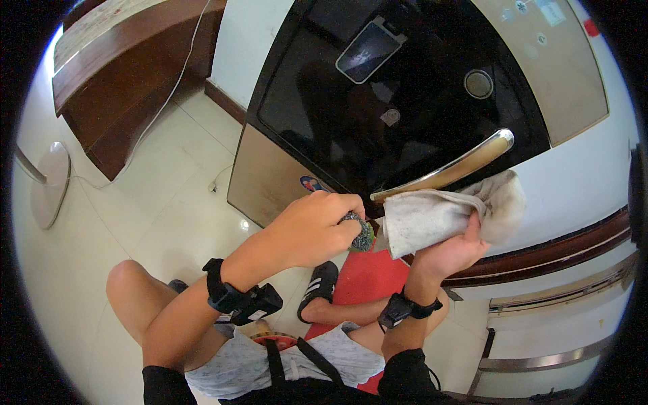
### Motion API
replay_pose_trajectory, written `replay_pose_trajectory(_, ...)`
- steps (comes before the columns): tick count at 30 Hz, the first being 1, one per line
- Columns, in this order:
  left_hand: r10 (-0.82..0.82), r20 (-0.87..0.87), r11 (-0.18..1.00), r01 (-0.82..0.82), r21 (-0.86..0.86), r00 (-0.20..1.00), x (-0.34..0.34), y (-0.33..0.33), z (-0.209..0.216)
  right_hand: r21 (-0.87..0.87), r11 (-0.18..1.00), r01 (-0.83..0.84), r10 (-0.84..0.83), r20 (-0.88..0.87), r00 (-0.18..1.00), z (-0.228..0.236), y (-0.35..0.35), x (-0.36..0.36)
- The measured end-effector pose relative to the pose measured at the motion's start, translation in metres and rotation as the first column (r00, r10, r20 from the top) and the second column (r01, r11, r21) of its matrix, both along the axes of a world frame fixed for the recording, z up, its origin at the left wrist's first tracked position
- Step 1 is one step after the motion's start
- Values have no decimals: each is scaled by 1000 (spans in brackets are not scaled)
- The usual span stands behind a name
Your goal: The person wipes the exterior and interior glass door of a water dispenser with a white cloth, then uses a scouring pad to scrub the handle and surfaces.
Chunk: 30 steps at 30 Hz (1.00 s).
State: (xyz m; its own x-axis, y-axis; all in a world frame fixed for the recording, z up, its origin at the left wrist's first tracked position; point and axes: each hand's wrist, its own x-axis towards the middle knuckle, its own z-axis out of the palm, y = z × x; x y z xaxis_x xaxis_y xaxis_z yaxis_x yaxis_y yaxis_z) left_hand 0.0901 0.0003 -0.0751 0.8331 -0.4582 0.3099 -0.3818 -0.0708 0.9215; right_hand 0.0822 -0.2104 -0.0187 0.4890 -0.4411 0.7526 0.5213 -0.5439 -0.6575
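Note:
My left hand is closed around a dark grey-green scouring pad, which sticks out past the fingers. It is just below the lower end of a curved gold handle. A folded, greyish-white cloth is held in my right hand, the thumb pressed on its outside. The cloth lies against or just in front of the handle; I cannot tell whether they touch. Behind both hands is a glossy black appliance door with beige panels at its sides.
A brown wooden cabinet stands at the upper left, with a white cord hanging across it. Near the left rim is a round stand base on the tiled floor. A red mat lies beneath my hands, beside my dark slipper.

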Motion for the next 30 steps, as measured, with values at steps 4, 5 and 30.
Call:
replay_pose_trajectory(4, -53, -47, 999, 53, -7, 998, 4, 1, 0, 172, 968, -182, 150, 184, 971, -7, 11, -23)
replay_pose_trajectory(5, -73, -67, 997, 72, -10, 995, 5, 3, 3, 189, 962, -195, 158, 195, 968, -9, 15, -32)
replay_pose_trajectory(30, -64, -15, 978, 65, 200, 998, -25, -17, -1, 891, 307, -336, 887, -395, -239, -64, -36, -36)
